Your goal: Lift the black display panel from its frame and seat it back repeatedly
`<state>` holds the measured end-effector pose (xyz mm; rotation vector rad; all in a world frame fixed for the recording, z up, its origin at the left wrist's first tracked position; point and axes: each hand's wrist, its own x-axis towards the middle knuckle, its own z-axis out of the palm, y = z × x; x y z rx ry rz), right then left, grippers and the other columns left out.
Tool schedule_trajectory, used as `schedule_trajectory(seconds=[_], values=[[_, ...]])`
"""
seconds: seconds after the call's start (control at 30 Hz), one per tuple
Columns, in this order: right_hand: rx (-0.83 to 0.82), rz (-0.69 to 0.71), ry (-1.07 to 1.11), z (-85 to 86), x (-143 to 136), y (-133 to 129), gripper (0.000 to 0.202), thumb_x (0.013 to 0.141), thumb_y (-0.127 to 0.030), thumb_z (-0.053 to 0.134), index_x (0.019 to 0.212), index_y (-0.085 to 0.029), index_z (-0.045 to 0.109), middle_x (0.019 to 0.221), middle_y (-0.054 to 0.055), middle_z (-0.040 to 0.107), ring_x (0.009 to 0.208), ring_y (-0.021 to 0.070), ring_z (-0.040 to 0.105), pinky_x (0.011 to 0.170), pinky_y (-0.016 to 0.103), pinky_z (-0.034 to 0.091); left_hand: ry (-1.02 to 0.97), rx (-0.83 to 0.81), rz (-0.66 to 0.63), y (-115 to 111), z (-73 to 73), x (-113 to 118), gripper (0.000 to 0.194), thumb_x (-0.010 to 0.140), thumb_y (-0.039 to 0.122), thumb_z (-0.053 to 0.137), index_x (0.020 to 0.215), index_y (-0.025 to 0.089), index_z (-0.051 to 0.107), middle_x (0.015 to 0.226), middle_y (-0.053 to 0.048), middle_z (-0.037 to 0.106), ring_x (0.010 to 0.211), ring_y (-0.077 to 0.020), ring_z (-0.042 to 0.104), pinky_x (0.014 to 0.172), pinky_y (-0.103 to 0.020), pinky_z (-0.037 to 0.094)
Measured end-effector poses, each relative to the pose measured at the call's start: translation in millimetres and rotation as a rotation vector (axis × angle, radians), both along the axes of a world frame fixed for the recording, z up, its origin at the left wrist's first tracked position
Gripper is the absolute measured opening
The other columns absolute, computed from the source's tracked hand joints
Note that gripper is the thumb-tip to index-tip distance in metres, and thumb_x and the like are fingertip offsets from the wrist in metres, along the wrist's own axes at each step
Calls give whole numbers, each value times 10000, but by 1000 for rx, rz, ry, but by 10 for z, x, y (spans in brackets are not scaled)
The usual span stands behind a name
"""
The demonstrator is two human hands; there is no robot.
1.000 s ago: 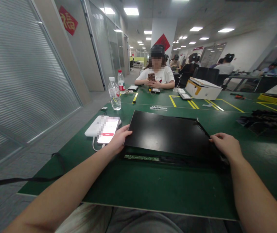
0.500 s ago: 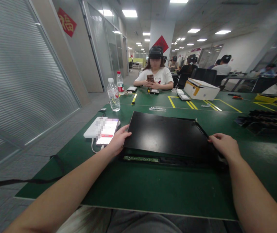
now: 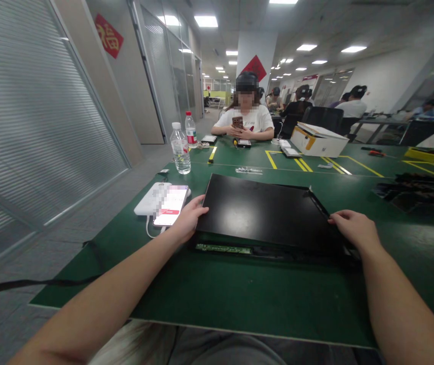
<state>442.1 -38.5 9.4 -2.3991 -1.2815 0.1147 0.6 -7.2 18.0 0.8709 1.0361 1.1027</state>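
Note:
A flat, glossy black screen panel (image 3: 262, 210) lies before me, tilted slightly over a black frame (image 3: 296, 255). Along the near edge of the frame a strip of green circuit board (image 3: 222, 249) shows. My left hand (image 3: 189, 219) grips the panel's left edge, thumb on top and fingers partly hidden beneath. At the right side my right hand (image 3: 354, 229) pinches the edge, where panel and frame lie close together; which of the two it grips is hard to tell. A lit phone (image 3: 171, 205) rests on a white device (image 3: 149, 199) beside my left hand.
Two bottles, a clear one (image 3: 180, 149) and a red-capped one (image 3: 190, 132), stand at the back left. Across the green table (image 3: 240, 299) sits a person (image 3: 244, 114) holding a phone. A white box (image 3: 319, 140) and stacked black parts (image 3: 418, 195) are to the right.
The whole view has shifted slightly, with things appearing a little further right. Both hands keep their places on the panel's sides, and the panel's tilt looks nearly the same.

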Motion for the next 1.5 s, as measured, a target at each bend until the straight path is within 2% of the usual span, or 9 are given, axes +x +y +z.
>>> schedule_trajectory(seconds=[0.2, 0.37, 0.47, 0.57, 0.63, 1.0, 1.5], values=[[14, -24, 80, 81, -61, -26, 232, 750, -359, 545, 772, -214, 724, 834, 78, 734, 815, 256, 613, 670, 325, 393, -18, 43, -3, 1, -14, -5, 587, 765, 82, 642, 1335, 199, 562, 1226, -102, 704, 1106, -273, 671, 926, -393, 551], [6, -36, 114, 97, -89, -40, 249, 756, -364, 539, 817, -207, 722, 877, 85, 737, 856, 260, 615, 708, 326, 393, 31, 158, -27, 29, -39, -38, 539, 725, 120, 682, 1257, 189, 632, 1291, -109, 669, 1238, -298, 591, 1063, -443, 452], [23, -32, 113, 87, -90, -37, 238, 749, -362, 542, 797, -209, 717, 856, 88, 734, 836, 259, 615, 702, 327, 391, 142, 225, -15, 58, -80, -75, 495, 695, 139, 697, 1187, 190, 675, 1342, -104, 633, 1304, -317, 529, 1115, -464, 385], [34, -35, 107, 90, -93, -33, 219, 737, -358, 553, 769, -213, 713, 832, 83, 734, 821, 258, 611, 693, 325, 387, 357, 278, 96, 92, -141, -114, 425, 669, 140, 713, 1089, 200, 719, 1432, -98, 554, 1380, -316, 439, 1173, -441, 288], [34, -38, 115, 98, -98, -35, 219, 738, -357, 551, 770, -214, 714, 832, 79, 736, 819, 256, 610, 694, 323, 386, 464, 291, 124, 116, -187, -137, 401, 657, 144, 724, 1053, 210, 732, 1473, -94, 510, 1411, -320, 392, 1187, -440, 250], [17, -58, 156, 119, -132, -41, 238, 753, -352, 540, 815, -208, 718, 880, 76, 741, 867, 248, 614, 716, 314, 387, 656, 323, 54, 241, -394, -208, 442, 642, 180, 729, 1084, 190, 714, 1487, -115, 461, 1396, -321, 407, 1165, -407, 286], [99, -40, 167, 27, -51, -29, 192, 713, -350, 567, 726, -226, 713, 799, 73, 725, 790, 258, 622, 697, 348, 420, 754, 332, 31, 181, -322, -168, 417, 660, 167, 709, 1076, 182, 710, 1504, -124, 409, 1420, -327, 364, 1185, -379, 271]])
